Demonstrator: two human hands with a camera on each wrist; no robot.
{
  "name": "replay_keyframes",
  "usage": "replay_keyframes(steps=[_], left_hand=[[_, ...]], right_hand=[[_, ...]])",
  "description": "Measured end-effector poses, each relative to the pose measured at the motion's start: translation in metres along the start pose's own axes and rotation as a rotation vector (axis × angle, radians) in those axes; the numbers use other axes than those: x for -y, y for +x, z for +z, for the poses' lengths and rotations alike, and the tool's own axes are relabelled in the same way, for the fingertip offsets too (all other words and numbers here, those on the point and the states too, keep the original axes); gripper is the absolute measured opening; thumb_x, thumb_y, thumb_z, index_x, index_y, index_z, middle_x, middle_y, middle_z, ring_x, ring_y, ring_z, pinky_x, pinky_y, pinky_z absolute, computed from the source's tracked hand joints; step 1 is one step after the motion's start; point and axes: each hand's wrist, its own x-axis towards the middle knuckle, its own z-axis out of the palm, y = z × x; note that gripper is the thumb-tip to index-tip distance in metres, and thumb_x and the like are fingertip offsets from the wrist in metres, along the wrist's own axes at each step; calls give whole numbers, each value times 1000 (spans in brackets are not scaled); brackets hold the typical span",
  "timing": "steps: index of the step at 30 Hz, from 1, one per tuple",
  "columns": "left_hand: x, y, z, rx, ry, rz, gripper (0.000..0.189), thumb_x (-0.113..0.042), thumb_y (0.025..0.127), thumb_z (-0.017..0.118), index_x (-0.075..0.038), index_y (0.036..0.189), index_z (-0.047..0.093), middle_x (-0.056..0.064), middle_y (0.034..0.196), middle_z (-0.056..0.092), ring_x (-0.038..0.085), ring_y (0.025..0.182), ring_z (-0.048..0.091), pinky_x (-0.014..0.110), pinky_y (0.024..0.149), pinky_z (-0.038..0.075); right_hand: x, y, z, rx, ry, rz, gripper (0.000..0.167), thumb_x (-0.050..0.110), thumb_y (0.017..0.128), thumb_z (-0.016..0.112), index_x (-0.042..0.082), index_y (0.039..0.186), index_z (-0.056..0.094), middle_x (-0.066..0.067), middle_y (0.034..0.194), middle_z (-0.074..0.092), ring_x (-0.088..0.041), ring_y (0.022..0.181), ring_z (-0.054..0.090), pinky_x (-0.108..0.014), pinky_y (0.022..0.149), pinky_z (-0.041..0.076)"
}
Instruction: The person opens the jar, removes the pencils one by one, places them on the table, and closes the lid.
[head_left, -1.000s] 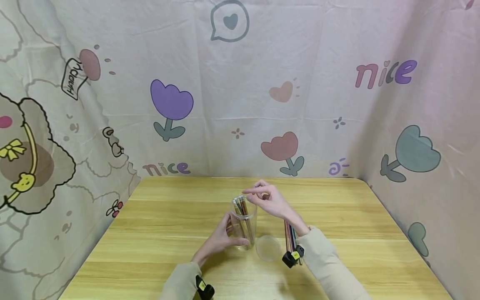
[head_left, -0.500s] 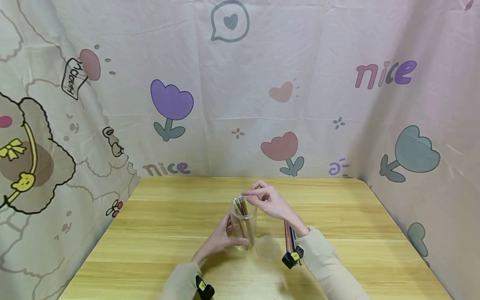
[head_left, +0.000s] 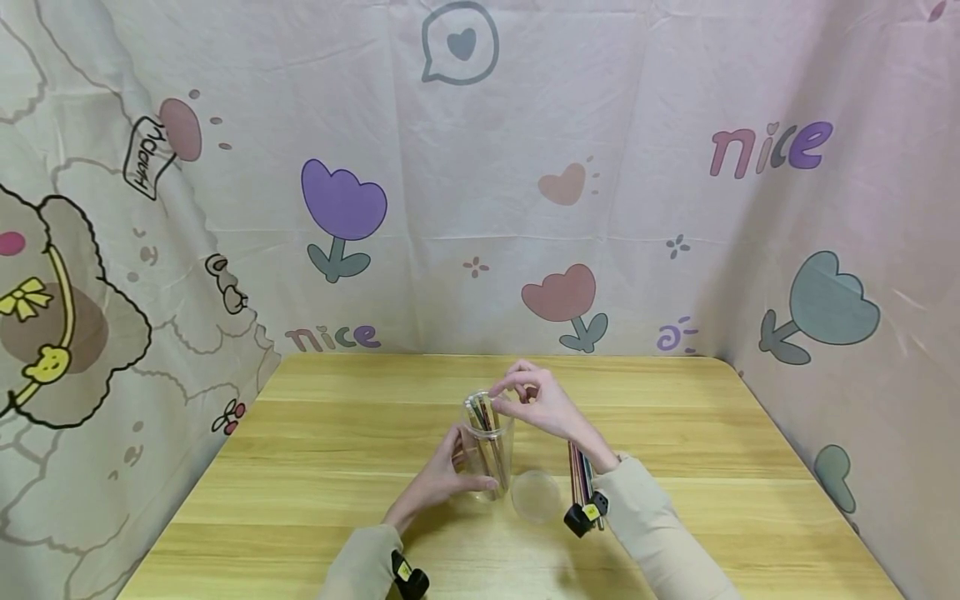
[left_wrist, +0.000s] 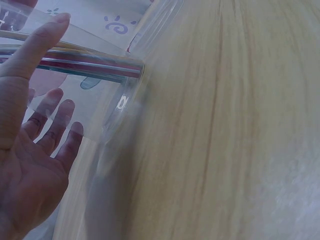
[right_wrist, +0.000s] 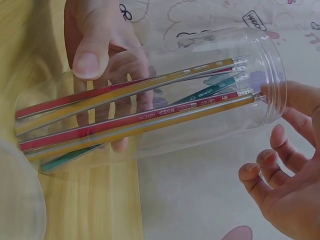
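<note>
A clear plastic jar (right_wrist: 165,142) stands on the table with several pencils inside. The pencils are red, yellow and green, with metal ferrules toward the mouth. My left hand (head_left: 438,477) grips the jar low on its left side, thumb in front and fingers behind. In the left wrist view, the pencil ends (left_wrist: 120,67) rest near the jar's base. My right hand (head_left: 542,404) is at the jar's mouth. Its thumb and index finger pinch the top end of a yellow pencil (right_wrist: 200,112), while its other fingers curve loosely outside the rim.
A round translucent lid (head_left: 536,497) lies flat beside the jar's base. More colored pencils (head_left: 578,475) lie on the wooden table (head_left: 315,433) under the right wrist, partly hidden by the wrist camera. A printed cloth (head_left: 450,208) hangs behind the table.
The right index finger, earlier stretched straight over the jar's mouth, has bent, and the thumb and fingertip have dipped slightly to the rim. The left hand and jar stay in place.
</note>
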Motion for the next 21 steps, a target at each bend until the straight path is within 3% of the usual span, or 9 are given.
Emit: replay_keyframes(steps=[5, 13, 21], left_hand=[[0, 0, 0, -2, 1, 0, 91, -18, 76, 88, -15, 148, 31, 19, 157, 40, 46, 144, 41, 66, 120, 31], [0, 0, 0, -5, 7, -17, 91, -19, 76, 88, -16, 148, 32, 18, 158, 39, 46, 144, 39, 67, 120, 30], [0, -1, 0, 1, 7, -11, 92, -19, 77, 87, -15, 149, 31, 20, 158, 38, 47, 144, 39, 68, 120, 29]], right_hand=[[-2, 1, -1, 32, 16, 15, 11, 6, 85, 77, 3, 96, 75, -16, 90, 59, -33, 71, 40, -15, 57, 32], [2, 3, -4, 90, 7, 62, 11, 8, 83, 78, 6, 93, 75, -12, 92, 63, -11, 70, 41, -16, 60, 35], [3, 3, -6, 117, 31, 99, 12, 8, 84, 78, 1, 93, 77, -11, 92, 60, -14, 77, 46, -16, 62, 40]])
